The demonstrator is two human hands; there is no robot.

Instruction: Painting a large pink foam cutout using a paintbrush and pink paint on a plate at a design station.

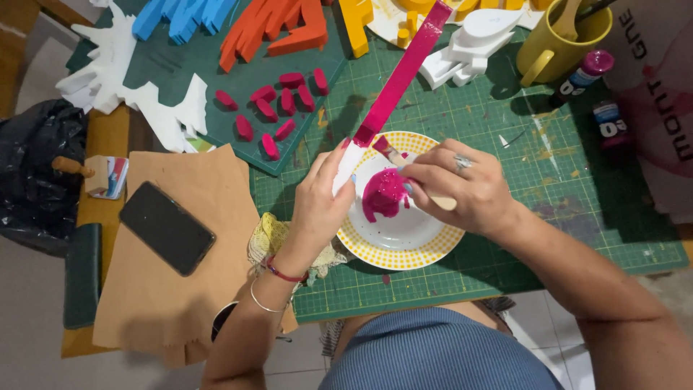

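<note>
At the centre of the frame, the left hand (317, 206) pinches the unpainted white lower end of a long flat foam strip coated in glossy magenta paint (403, 72), which slants toward the top of the frame. The right hand (462, 188) grips a wooden-handled paintbrush (390, 152), fingers curled tight, bristles touching the strip. Beneath both sits a white plate with a yellow dotted rim (433, 245) holding magenta paint, on a green cutting mat (577, 188).
</note>
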